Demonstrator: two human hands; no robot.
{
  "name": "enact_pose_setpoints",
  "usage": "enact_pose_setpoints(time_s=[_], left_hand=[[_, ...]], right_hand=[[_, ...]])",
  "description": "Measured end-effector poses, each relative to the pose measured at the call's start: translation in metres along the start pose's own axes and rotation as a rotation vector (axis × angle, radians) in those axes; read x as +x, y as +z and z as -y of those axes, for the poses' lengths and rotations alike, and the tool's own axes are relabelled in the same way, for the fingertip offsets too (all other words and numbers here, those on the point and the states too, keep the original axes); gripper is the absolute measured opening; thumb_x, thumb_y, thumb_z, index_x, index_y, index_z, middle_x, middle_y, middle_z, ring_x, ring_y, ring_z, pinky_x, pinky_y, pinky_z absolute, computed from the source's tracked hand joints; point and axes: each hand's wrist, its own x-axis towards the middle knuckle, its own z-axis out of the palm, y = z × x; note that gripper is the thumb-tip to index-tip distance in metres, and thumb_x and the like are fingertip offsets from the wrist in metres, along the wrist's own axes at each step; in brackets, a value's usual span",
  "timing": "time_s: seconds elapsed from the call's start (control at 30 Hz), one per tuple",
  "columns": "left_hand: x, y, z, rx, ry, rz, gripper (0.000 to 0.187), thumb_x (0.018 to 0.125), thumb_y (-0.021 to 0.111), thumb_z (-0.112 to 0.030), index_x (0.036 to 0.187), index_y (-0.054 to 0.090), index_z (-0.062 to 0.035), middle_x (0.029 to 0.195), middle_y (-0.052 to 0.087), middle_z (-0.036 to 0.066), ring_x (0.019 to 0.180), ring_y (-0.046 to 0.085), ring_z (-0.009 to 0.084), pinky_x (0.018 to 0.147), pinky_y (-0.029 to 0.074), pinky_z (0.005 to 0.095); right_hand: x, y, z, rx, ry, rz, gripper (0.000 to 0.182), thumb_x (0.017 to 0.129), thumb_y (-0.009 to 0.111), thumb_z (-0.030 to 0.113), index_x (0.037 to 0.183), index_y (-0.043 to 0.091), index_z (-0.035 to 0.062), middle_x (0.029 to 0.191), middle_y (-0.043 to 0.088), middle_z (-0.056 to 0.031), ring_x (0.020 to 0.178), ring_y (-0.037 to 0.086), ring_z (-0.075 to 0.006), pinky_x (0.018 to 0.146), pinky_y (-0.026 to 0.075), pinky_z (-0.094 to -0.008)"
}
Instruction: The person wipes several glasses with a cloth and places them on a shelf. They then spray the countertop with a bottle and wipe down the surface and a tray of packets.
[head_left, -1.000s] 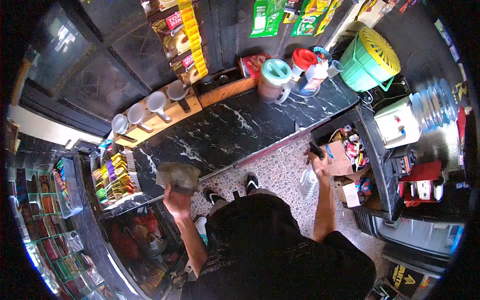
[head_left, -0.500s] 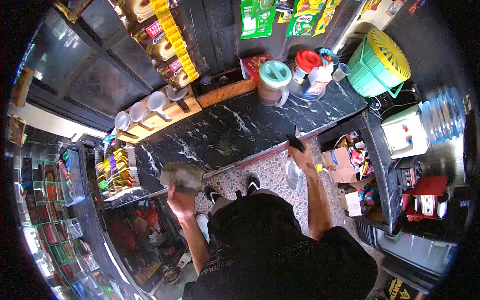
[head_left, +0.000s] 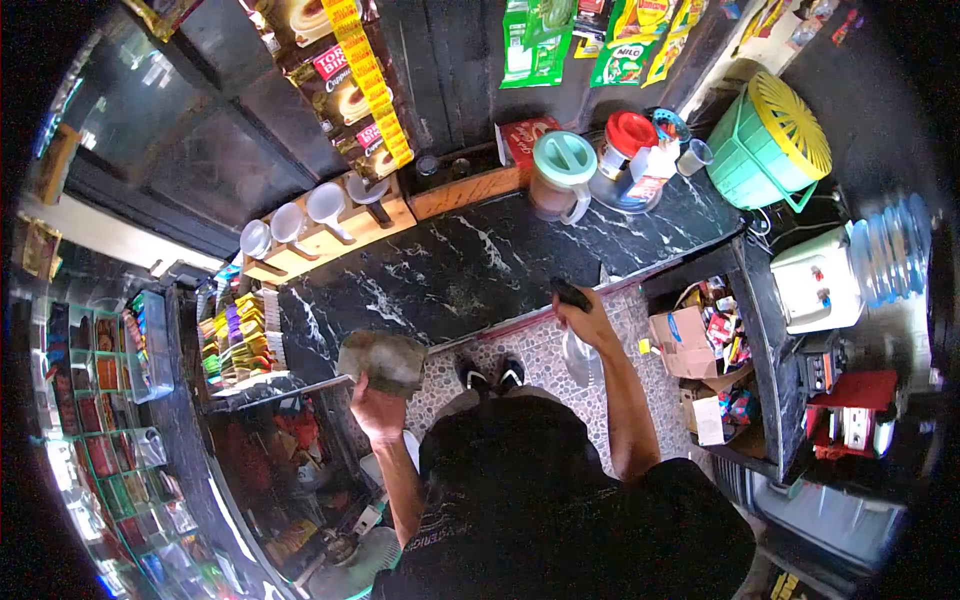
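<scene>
In my left hand [head_left: 378,410] is a worn grey-brown cloth [head_left: 383,362], gripped at its near edge and held over the front left edge of the black marbled counter [head_left: 440,275]. My right hand [head_left: 590,322] is closed round what looks like a spray bottle [head_left: 578,358], with a black head and a clear body. The bottle is in front of the counter edge, its clear body hanging over the pebbled floor. Part of it is hidden behind my fingers.
Along the back of the counter are a wooden rack [head_left: 345,235] of funnel-like scoops, a lidded pitcher [head_left: 562,180], a red-lidded jar [head_left: 628,140] and a green basket [head_left: 745,150]. Coffee sachets [head_left: 245,340] stand at left. A water dispenser [head_left: 815,285] is at right.
My right hand has brought the bottle left and slightly closer to the counter edge. The cloth in my left hand has shifted slightly right. The whole view has shifted a little.
</scene>
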Motion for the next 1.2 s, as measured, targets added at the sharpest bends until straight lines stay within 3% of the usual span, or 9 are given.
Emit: enact_pose_setpoints(time_s=[0.3,0.37,0.7,0.77,0.83,0.9,0.93,1.03,1.2], left_hand=[[0.056,-0.002,0.006,-0.024,-0.25,0.025,0.054,0.091,0.061,-0.023,0.142,0.049,-0.0083,0.144,0.051,0.011,0.137,0.043,0.0312,0.117,0.028,0.053],[0.067,-0.008,0.015,-0.05,-0.328,0.05,0.05,0.092,0.059,-0.022,0.14,0.052,-0.0098,0.142,0.053,0.011,0.136,0.044,0.0313,0.115,0.03,0.0533],[0.079,0.028,0.044,-0.037,-0.53,0.133,0.048,0.092,0.058,-0.02,0.139,0.053,-0.0113,0.141,0.054,0.01,0.135,0.044,0.0331,0.114,0.031,0.0541],[0.083,0.034,0.051,-0.021,-0.517,0.135,0.046,0.093,0.058,-0.023,0.137,0.054,-0.0108,0.14,0.055,0.01,0.135,0.046,0.0333,0.114,0.032,0.0543],[0.086,0.042,0.057,-0.007,-0.508,0.161,0.046,0.093,0.058,-0.023,0.137,0.055,-0.0102,0.14,0.055,0.011,0.134,0.046,0.0334,0.114,0.032,0.0542],[0.09,0.047,0.068,0.001,-0.494,0.184,0.046,0.093,0.058,-0.024,0.137,0.055,-0.0097,0.14,0.055,0.011,0.134,0.047,0.0335,0.113,0.032,0.0541],[0.094,0.046,0.075,0.002,-0.481,0.177,0.046,0.093,0.057,-0.024,0.136,0.055,-0.0092,0.14,0.056,0.011,0.133,0.047,0.0333,0.113,0.032,0.0538],[0.101,0.064,0.097,0.022,-0.475,0.163,0.045,0.092,0.057,-0.024,0.135,0.056,-0.0089,0.139,0.056,0.011,0.132,0.048,0.0329,0.113,0.032,0.0531],[0.102,0.094,0.14,0.051,-0.413,0.171,0.046,0.095,0.053,-0.026,0.137,0.054,-0.0076,0.137,0.058,0.011,0.129,0.052,0.0327,0.111,0.035,0.0552]], right_hand=[[-0.054,-0.042,-0.04,-0.058,0.005,-0.301,0.021,0.088,0.059,0.007,0.106,0.065,-0.0004,0.083,0.069,-0.0073,0.063,0.061,-0.0128,0.057,0.051,-0.0281],[-0.081,-0.028,0.005,0.136,-0.239,-0.397,0.019,0.087,0.057,0.005,0.102,0.067,-0.0013,0.08,0.068,-0.0079,0.061,0.06,-0.0139,0.056,0.05,-0.0286],[-0.08,-0.124,-0.034,0.008,-0.066,-0.736,0.014,0.087,0.062,0.015,0.082,0.068,0.0025,0.071,0.064,-0.0055,0.052,0.057,-0.0157,0.05,0.048,-0.0316],[-0.081,-0.12,-0.01,0.094,-0.384,-0.747,0.018,0.087,0.064,0.018,0.079,0.067,0.0023,0.071,0.064,-0.0043,0.054,0.058,-0.0157,0.051,0.047,-0.0308],[-0.07,-0.167,-0.048,0.008,-0.192,-0.772,0.016,0.087,0.064,0.018,0.089,0.067,0.0026,0.074,0.065,-0.0043,0.058,0.059,-0.0152,0.055,0.049,-0.0314],[-0.07,-0.193,-0.064,-0.354,-0.486,-0.803,0.022,0.086,0.063,0.018,0.102,0.064,0.0034,0.079,0.066,-0.005,0.062,0.06,-0.0157,0.058,0.051,-0.0328],[-0.061,-0.208,-0.055,-0.003,-0.102,-0.781,0.031,0.086,0.064,0.021,0.111,0.06,0.0046,0.081,0.066,-0.006,0.063,0.061,-0.0165,0.06,0.052,-0.0334],[-0.054,-0.221,-0.028,0.157,-0.099,-0.883,0.011,0.079,0.057,0.011,0.082,0.067,0.0061,0.077,0.067,-0.0027,0.063,0.055,-0.0151,0.061,0.044,-0.0285],[-0.048,-0.268,-0.015,0.124,-0.142,-0.688,0.027,0.081,0.056,0.011,0.103,0.07,0.0025,0.08,0.067,-0.0051,0.065,0.059,-0.0147,0.061,0.047,-0.0277]])
